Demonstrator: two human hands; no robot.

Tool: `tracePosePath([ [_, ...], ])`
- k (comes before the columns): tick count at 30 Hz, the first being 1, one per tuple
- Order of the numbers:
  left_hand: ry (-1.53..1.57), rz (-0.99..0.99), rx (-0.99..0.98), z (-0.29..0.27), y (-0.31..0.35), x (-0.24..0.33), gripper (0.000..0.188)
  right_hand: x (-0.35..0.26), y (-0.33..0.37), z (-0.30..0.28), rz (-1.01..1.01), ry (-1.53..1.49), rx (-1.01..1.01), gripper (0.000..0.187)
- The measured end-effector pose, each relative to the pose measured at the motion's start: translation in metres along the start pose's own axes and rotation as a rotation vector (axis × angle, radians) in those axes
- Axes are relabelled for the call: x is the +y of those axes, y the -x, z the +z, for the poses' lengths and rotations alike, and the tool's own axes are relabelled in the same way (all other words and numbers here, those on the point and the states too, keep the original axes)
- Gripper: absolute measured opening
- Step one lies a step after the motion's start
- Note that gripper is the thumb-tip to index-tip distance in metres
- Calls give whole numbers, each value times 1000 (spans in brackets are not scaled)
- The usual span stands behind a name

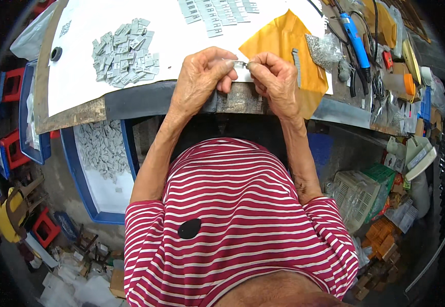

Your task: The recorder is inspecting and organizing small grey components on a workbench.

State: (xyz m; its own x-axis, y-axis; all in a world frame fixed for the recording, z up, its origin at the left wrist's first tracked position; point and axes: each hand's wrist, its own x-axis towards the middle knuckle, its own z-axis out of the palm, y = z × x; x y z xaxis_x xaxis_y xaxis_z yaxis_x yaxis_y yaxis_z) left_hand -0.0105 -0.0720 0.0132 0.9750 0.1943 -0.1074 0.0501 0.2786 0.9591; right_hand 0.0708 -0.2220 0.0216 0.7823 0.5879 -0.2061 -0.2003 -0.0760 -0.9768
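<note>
Between the fingertips of both hands, at the table's front edge, is a small grey rectangular piece [240, 64] with a dark part. My left hand [205, 71] is closed in a pinch on one end of it. My right hand [275, 79] pinches the other end. A loose heap of similar grey pieces [125, 53] lies on the white sheet [79, 97] to the left. Farther back, more such pieces [214, 14] are laid out in neat overlapping rows. Beside my right hand, a short grey strip [296, 66] rests on a yellow-brown envelope [273, 40].
A blue-handled tool [354, 41] with cables and a bubble-wrap bag [323, 50] lie at the right. A black ring [55, 53] sits on the sheet's left. Below the table's left side, a blue tray [82, 187] holds many grey pieces. Boxes and clutter crowd the lower right.
</note>
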Motion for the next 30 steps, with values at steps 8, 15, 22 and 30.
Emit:
tracePosePath([
  [8,-138,18,64,7,4,2,17,3,-1,-2,-20,141,-11,13],
  [15,-203,60,99,8,6,-3,16,2,1,-1,8,145,-30,13],
  [22,-293,112,115,9,8,-4,15,4,1,1,-4,161,-26,13],
  [30,-169,59,93,8,10,-4,16,6,3,0,19,114,-44,13],
])
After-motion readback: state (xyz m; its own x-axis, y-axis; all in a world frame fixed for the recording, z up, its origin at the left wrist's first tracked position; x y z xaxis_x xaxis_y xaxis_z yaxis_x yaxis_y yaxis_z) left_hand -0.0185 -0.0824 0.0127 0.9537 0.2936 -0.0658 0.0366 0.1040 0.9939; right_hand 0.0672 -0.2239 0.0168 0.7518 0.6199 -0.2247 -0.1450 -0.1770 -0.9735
